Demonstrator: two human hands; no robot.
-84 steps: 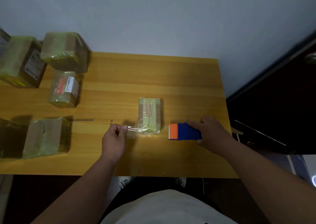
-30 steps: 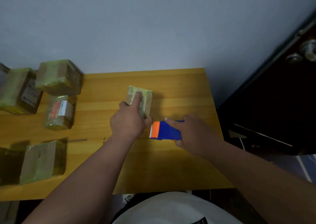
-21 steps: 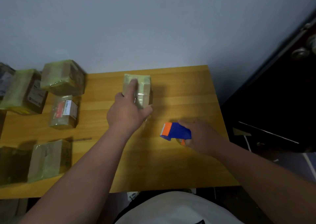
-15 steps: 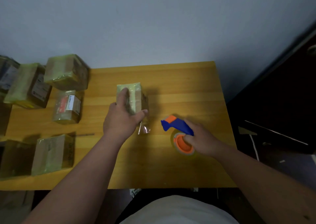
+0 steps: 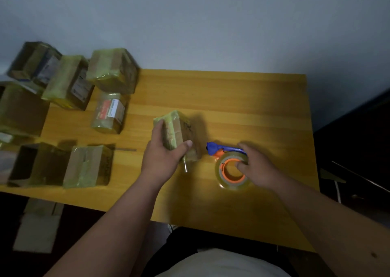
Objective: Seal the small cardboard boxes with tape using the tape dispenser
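In left hand (image 5: 162,158): small box (image 5: 176,133)

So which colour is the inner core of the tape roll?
Orange, as the head view shows: the tape roll's inner core under the right hand.

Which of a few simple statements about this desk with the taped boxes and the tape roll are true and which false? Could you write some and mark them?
1. The left hand grips a small taped box near the middle of the wooden table. True.
2. The right hand holds the tape dispenser high in the air. False: the tape dispenser lies on its side on the table, with the hand's fingers on its roll.
3. The dispenser has a blue handle and an orange core. True.
4. The other boxes are stacked on the right of the table. False: the other boxes sit on the left.
5. A loose end of clear tape hangs from the held box. True.
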